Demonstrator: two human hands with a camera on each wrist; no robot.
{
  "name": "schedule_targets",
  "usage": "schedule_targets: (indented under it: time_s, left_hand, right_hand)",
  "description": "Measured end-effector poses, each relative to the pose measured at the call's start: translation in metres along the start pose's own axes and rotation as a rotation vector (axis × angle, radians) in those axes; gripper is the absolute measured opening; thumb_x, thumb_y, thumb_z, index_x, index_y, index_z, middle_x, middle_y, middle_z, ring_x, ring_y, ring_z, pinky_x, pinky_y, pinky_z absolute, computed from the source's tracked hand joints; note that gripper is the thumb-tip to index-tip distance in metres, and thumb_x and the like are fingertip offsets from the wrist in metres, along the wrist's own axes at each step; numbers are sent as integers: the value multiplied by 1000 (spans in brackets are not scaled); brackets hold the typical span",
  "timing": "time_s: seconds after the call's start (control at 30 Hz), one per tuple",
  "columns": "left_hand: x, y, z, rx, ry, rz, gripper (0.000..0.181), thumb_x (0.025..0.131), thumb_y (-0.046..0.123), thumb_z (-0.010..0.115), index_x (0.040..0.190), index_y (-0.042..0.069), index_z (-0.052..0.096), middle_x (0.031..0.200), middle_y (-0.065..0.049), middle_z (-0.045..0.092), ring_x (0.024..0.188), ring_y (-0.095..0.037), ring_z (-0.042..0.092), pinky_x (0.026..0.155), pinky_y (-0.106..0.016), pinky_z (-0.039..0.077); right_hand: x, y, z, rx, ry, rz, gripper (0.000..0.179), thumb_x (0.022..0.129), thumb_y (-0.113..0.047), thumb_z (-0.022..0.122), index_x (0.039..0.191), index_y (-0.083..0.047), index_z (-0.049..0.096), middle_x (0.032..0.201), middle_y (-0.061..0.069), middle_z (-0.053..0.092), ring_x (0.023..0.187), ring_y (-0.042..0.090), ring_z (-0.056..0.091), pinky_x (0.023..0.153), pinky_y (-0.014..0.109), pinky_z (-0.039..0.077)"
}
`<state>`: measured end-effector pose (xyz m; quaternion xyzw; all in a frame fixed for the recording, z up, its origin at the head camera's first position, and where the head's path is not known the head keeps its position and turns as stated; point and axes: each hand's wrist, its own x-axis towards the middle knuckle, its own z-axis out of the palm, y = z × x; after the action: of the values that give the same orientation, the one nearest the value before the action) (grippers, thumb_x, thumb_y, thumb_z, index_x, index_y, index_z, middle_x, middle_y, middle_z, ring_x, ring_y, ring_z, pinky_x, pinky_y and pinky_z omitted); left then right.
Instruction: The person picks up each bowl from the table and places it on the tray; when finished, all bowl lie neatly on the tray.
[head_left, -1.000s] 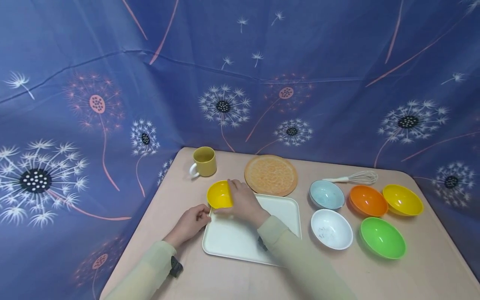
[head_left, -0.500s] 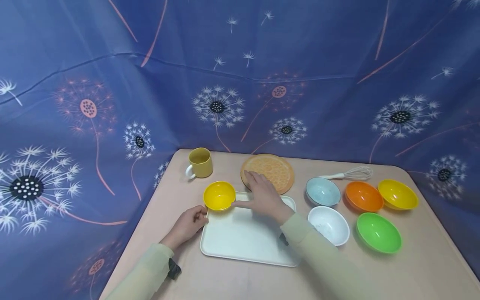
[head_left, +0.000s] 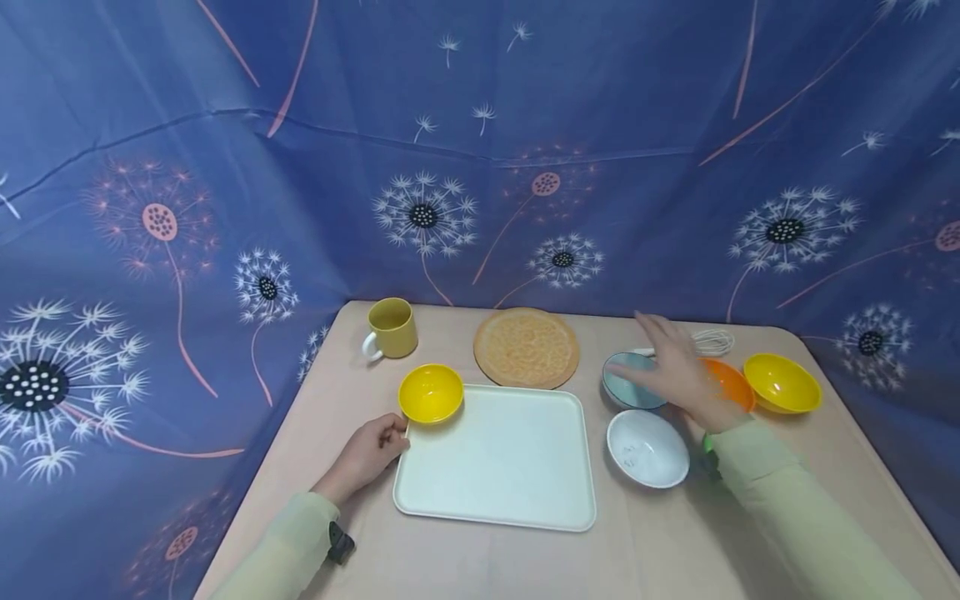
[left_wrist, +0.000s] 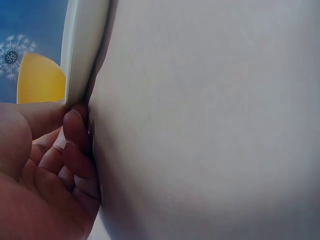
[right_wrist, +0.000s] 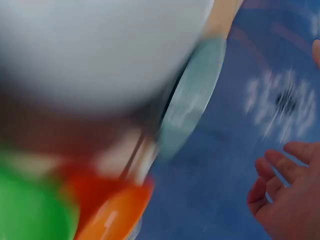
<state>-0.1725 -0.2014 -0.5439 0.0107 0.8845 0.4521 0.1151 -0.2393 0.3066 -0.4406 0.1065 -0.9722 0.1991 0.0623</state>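
The left hand [head_left: 363,454] pinches the rim of the white tray [head_left: 495,467] at its left edge, thumb and fingers clamped on it, while the left yellow bowl [head_left: 431,394] sits over the tray's far left corner; whether its foot is inside the rim or astride it cannot be told. The right hand [head_left: 675,371] hangs above the light-blue bowl [head_left: 624,397], fingers spread apart and holding nothing; that bowl stands on the table [head_left: 480,567] just off the tray's right edge, towards the table's far edge. A tug or lift at the tray could rock the left yellow bowl or slide it off that corner. On the other side crowding is the hazard: the orange bowl [head_left: 733,383] and the white bowl [head_left: 647,450] stand close beside the light-blue one, and the whisk [head_left: 712,342] lies behind it, so a low or hasty grasp could nudge a neighbour. The right sleeve [head_left: 810,517], crossing over the green bowl [right_wrist: 32,210], might catch it too. The table's top is a plain pale pink. A mug [head_left: 393,327] stands near its far left corner, a round tan disc [head_left: 527,348] lies by the far edge, and another yellow bowl [head_left: 782,383] stands towards the far right corner. Blue fabric [head_left: 637,83] printed with dandelions hangs behind and to the left.
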Motion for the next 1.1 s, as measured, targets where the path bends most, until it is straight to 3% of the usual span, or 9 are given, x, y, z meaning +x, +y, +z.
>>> schedule_targets:
  time_s: [0.13,0.27,0.43,0.57,0.77,1.1]
  left_hand:
    - [0,-2,0,-11,0,-10,16,97,10,71,113,14,68,79,0,57,70,-16,53,60,-26,43]
    - [-1,-3,-2,-6,2,2,15,98,10,70,113,13,68,79,1,56,71,-16,53,61,-27,44]
    - [-3,-2,-4,-5,1,6,15,98,10,70,113,13,69,79,1,56,71,-16,52,61,-27,44]
    - [-3,-2,-5,-8,2,8,15,98,10,70,113,13,69,79,0,57,71,-16,52,62,-27,44]
    - [-2,-2,-3,-25,-2,-2,16,98,9,71,113,13,68,80,0,57,71,-16,53,61,-26,44]
    - [0,-2,0,-27,-5,16,15,98,8,70,113,12,68,79,0,57,71,-16,53,62,-26,45]
  right_hand:
    - [-13,57,-35,-18,-58,106,116,87,-68,72,165,-3,17,162,35,22,142,60,21,105,82,21]
    - [-25,114,-60,-74,-89,144,115,89,-65,71,161,6,18,155,43,23,136,66,20,102,83,19]
    - [-44,173,-76,-127,-164,196,114,91,-63,70,156,16,19,152,49,19,132,73,14,97,87,13]
    - [-57,208,-79,-132,-230,222,114,92,-60,69,153,19,16,149,52,17,130,75,12,98,88,11]
    - [-72,236,-73,-51,-311,306,120,92,-60,70,152,22,6,148,54,7,129,76,10,97,87,13]
    - [-78,244,-60,42,-336,373,126,93,-63,66,150,23,-6,145,57,2,128,77,12,92,87,21]
